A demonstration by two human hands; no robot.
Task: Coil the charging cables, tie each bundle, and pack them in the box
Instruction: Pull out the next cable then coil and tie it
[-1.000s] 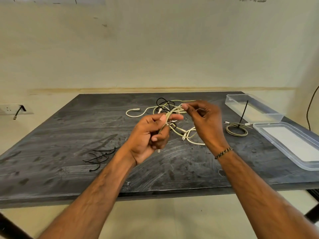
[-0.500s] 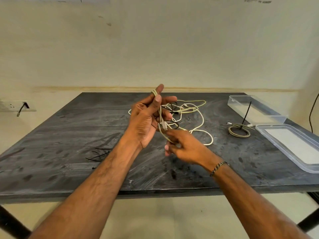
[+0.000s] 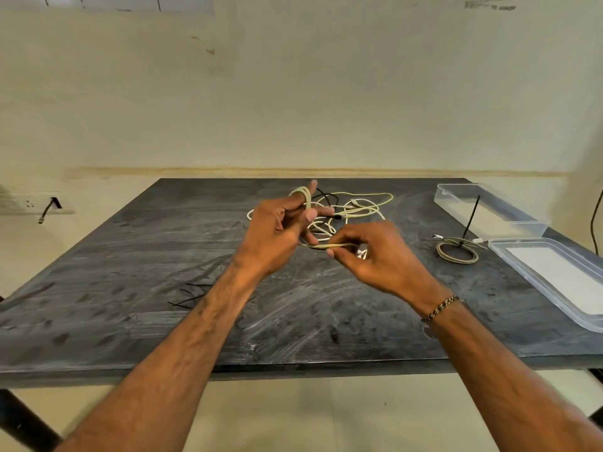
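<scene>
My left hand (image 3: 277,230) is raised over the middle of the table and holds loops of a pale yellow-green charging cable (image 3: 301,192) wound round its fingers. My right hand (image 3: 375,256) pinches the same cable's running strand (image 3: 332,246) just right of the left hand. Behind both hands lies a tangle of loose pale cables (image 3: 362,207) with a black one among them. A coiled, tied cable (image 3: 456,251) with a black tie sticking up rests near the clear plastic box (image 3: 456,203) at the far right.
The box's clear lid (image 3: 548,272) lies at the right edge of the dark table (image 3: 130,305). Several black ties (image 3: 189,293) lie left of my left forearm. A wall socket with a plug (image 3: 49,207) sits far left.
My right hand has risen from below the left hand and moved right, drawing the strand out level. My left hand has stayed raised, with one more loop over its fingers.
</scene>
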